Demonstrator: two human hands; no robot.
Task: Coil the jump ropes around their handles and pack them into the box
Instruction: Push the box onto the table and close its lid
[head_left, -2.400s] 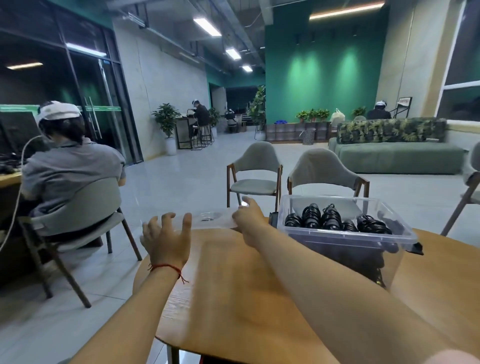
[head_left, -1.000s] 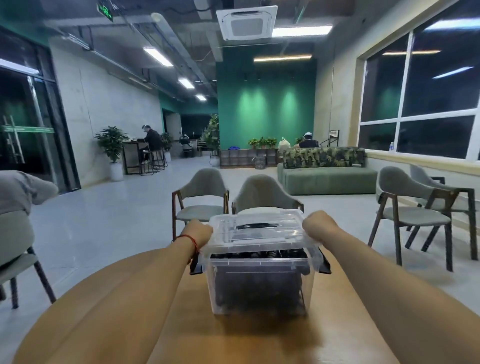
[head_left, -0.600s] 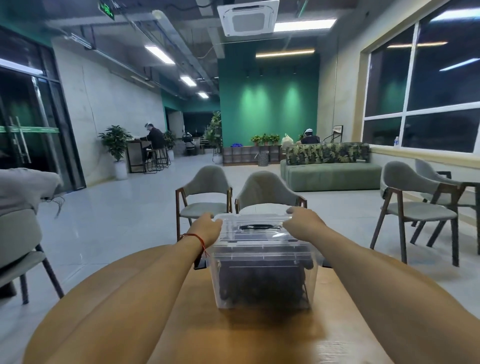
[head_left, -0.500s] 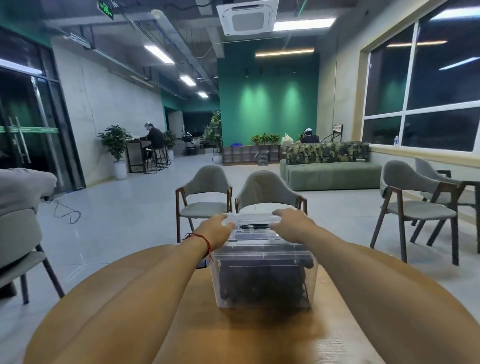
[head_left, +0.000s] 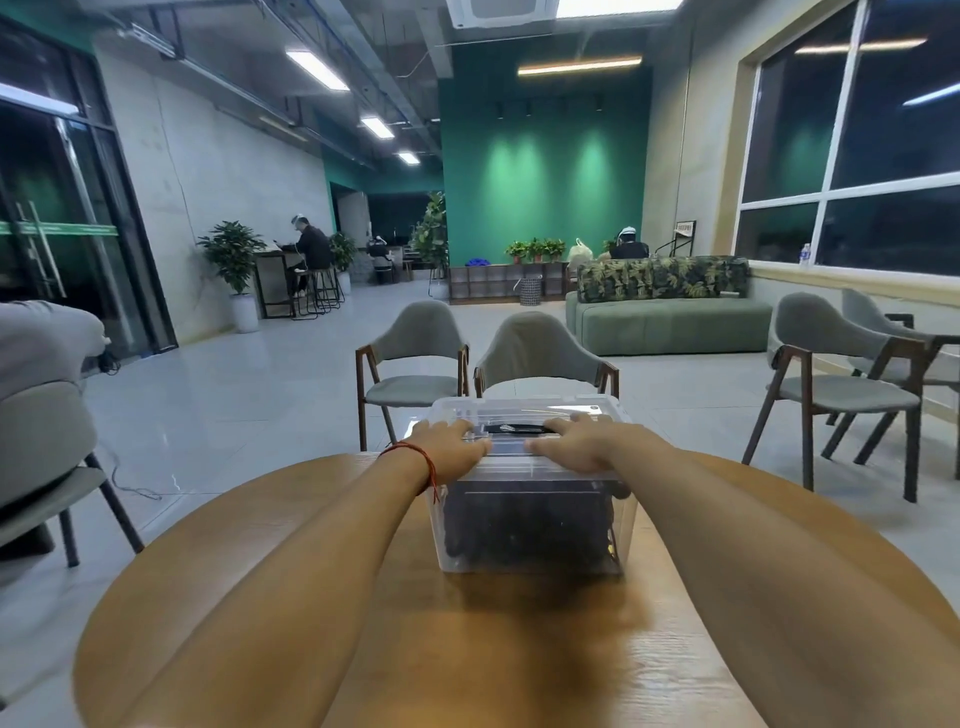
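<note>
Whereas a second ago the hands were at the box's two ends, the left hand (head_left: 451, 444) and the right hand (head_left: 579, 444) now lie flat on the lid (head_left: 524, 406). Their fingers are straight, hold nothing and nearly meet at its middle. The clear box (head_left: 530, 565) stands closed in the middle of the round wooden worktop (head_left: 493, 649), with the dark jump ropes (head_left: 519, 519) packed inside. Beyond the worktop are grey chairs (head_left: 415, 364) on a pale tiled floor (head_left: 249, 395), a green sofa (head_left: 670, 326), a lit green wall (head_left: 540, 171) and tall dark windows (head_left: 852, 156) on the right.
</note>
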